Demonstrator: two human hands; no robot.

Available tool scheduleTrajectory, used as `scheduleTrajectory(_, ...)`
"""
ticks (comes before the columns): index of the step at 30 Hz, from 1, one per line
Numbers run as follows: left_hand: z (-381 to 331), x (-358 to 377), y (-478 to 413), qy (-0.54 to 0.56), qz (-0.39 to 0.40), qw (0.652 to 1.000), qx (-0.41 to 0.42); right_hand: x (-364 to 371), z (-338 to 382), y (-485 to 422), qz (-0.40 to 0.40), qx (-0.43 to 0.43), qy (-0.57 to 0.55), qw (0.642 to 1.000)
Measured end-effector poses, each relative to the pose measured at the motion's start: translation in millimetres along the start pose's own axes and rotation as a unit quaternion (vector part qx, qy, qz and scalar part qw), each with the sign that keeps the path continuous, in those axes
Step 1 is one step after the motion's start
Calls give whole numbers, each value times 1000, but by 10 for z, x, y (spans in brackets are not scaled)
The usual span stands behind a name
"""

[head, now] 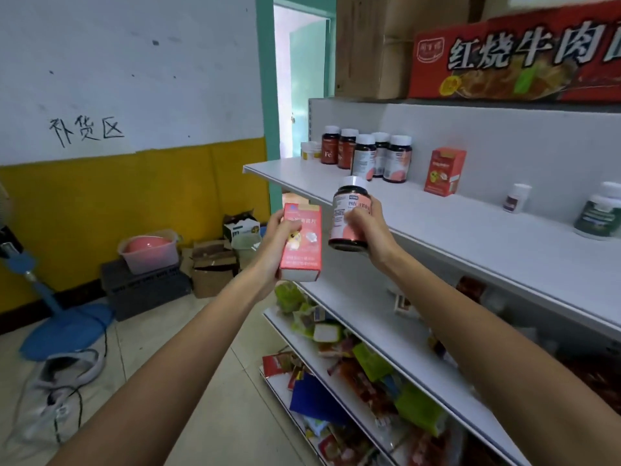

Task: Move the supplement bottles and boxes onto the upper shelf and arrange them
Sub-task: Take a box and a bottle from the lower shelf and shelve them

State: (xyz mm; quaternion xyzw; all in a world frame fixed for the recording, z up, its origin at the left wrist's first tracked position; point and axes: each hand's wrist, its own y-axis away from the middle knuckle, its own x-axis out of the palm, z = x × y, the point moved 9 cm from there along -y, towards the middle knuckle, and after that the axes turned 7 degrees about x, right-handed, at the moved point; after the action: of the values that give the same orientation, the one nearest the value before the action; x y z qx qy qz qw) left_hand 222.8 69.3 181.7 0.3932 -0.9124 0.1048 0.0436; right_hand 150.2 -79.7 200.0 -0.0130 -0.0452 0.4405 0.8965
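My left hand (274, 245) gripped a pink box (301, 242), thumb curled across its front and fingers wrapped behind it, holding it upright in the air just short of the shelf's edge. My right hand (373, 230) was closed around a dark bottle (350, 217) with a white cap and pink label, thumb on the front, the bottle upright and just beside the box. Both were level with the front lip of the upper shelf (470, 230), not resting on it. On that shelf a cluster of dark bottles (368, 154) stood at the far end with a small white jar (311, 150) behind them. A red box (445, 171) stood alone farther along, then a small white bottle (516, 197) and a green-labelled bottle (598, 215), well apart.
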Motion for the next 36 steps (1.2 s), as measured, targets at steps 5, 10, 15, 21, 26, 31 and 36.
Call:
scheduleTrajectory(5,-35,-280,-558,59,-11,998,27,103,43,-605,-37,-13,25,999)
scheduleTrajectory(10,0,-324,-1274,58,29,997,33,-5,270,-1128,-102,-46,54,992)
scheduleTrajectory(15,-7,-177,-2045,24,111,993,41,-314,342,-1541,-218,-66,91,969)
scheduleTrajectory(21,-125,63,-2720,30,200,978,59,-738,442,-1627,-347,-72,177,918)
scheduleTrajectory(26,-17,265,-2991,34,258,963,66,-1043,338,-1696,-420,11,324,848)
scheduleTrajectory(31,98,373,-3114,36,302,951,56,-1041,346,-1861,-413,9,291,863)
scheduleTrajectory(36,132,447,-3214,45,315,946,59,-1047,392,-2078,-435,13,298,850)
